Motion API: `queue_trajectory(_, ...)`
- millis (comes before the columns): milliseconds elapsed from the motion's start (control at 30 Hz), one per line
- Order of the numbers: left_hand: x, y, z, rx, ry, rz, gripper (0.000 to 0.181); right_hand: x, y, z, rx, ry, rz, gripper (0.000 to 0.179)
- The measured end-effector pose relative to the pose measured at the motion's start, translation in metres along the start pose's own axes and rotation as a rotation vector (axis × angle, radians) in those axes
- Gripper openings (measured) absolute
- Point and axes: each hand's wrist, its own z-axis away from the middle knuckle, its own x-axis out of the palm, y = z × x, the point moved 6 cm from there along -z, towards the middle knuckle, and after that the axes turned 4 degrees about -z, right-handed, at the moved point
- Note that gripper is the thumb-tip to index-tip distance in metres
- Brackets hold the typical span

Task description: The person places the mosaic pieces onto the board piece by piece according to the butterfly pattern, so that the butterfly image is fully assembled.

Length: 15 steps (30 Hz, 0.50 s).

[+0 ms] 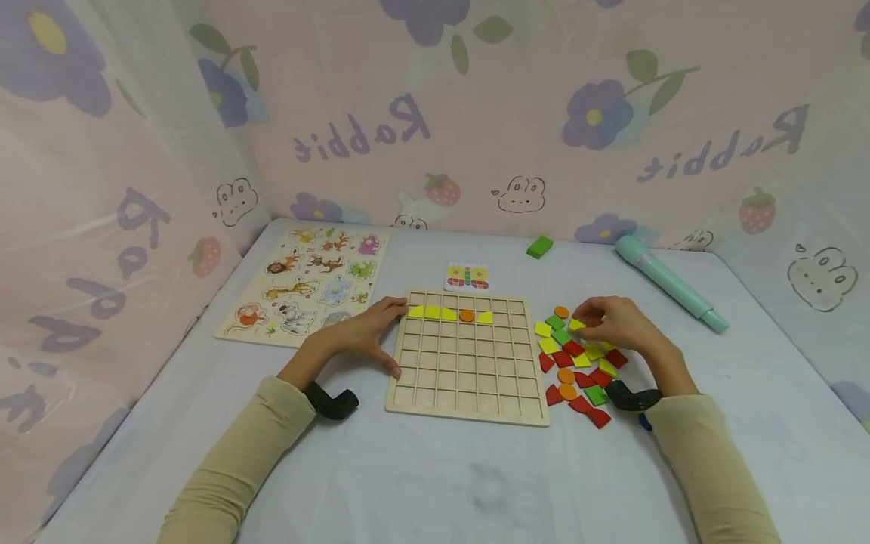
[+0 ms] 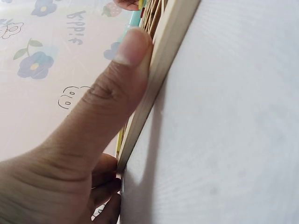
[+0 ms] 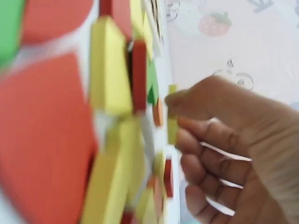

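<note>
A wooden grid board (image 1: 451, 370) lies on the table, with a row of yellow pieces (image 1: 432, 312) and an orange disc (image 1: 467, 316) in its second row. My left hand (image 1: 363, 332) rests against the board's left edge, thumb and fingers spread apart; in the left wrist view its thumb (image 2: 114, 81) presses along the wooden side. Over the loose pieces at the right, my right hand (image 1: 618, 326) pinches a yellow tile (image 3: 172, 126) between thumb and fingertips. Its exact shape is partly covered by the fingers. Red pieces (image 1: 580, 406), green, yellow and orange ones lie scattered below this hand.
A small pattern card (image 1: 467, 276) lies behind the board. An animal puzzle board (image 1: 306, 283) is at the back left. Toward the back are a green block (image 1: 540, 247) and, further right, a teal wand-like object (image 1: 669, 283). Printed fabric (image 1: 476, 113) walls the table in.
</note>
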Motion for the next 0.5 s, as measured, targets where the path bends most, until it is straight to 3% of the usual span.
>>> queue_trajectory(167,0.0,0.0,0.0,-0.001,0.001,0.003,0.116,0.012,-0.03,-0.016,-0.099,0.004,-0.041,0.031)
queue_trajectory(333,-0.001,0.001,0.001,0.001,0.004,0.013,0.116,0.031,-0.063,-0.038,-0.198,-0.054,-0.094,0.027)
queue_trajectory(500,0.0,0.002,0.001,0.005,-0.002,0.01,0.116,0.044,-0.078,-0.055,-0.246,-0.098,-0.127,0.026)
